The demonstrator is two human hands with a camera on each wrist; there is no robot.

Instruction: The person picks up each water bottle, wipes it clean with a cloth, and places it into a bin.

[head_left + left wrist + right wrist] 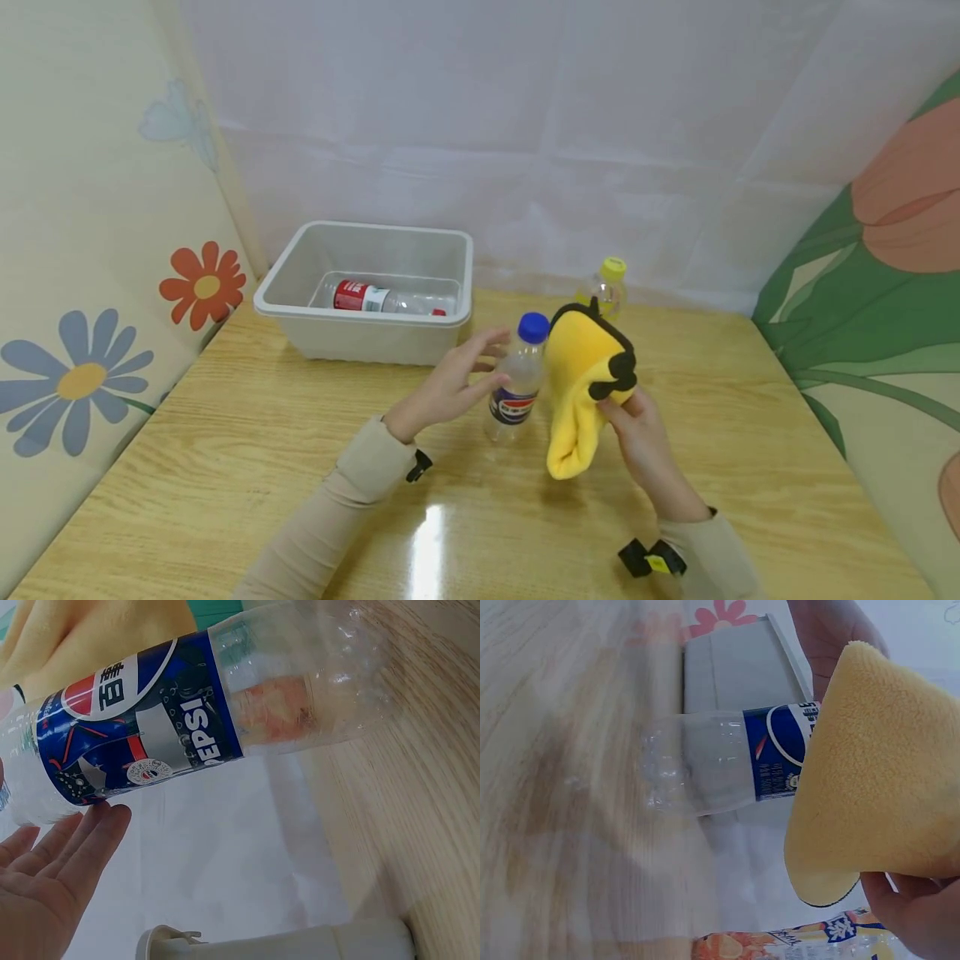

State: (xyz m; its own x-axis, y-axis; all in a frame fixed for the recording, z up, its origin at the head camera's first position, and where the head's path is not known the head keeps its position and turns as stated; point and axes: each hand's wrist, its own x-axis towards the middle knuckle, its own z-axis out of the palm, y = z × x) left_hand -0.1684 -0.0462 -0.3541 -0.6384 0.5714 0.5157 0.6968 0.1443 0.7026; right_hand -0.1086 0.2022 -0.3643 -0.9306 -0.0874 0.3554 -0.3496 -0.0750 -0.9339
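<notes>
A: Status? Where's the bottle?
B: Pepsi bottle (517, 379) upright on the worktop (262, 467), mid-wipe I'd say. Left hand (450, 385) grip wide, fingertips touching it; right hand (637, 433) pinches the yellow cloth (577, 392).
A: Next?
B: Probably firm up the left grip before rubbing.

**Layout on table**

Pepsi bottle (516, 383) upright mid-table (225, 467), btwn left hand (450, 383) and cloth (581, 392) in right hand (637, 433). 2nd bottle (606, 287) behind cloth. Tub (367, 292) back-left, w/ a bottle lying (386, 298) in it.
</notes>
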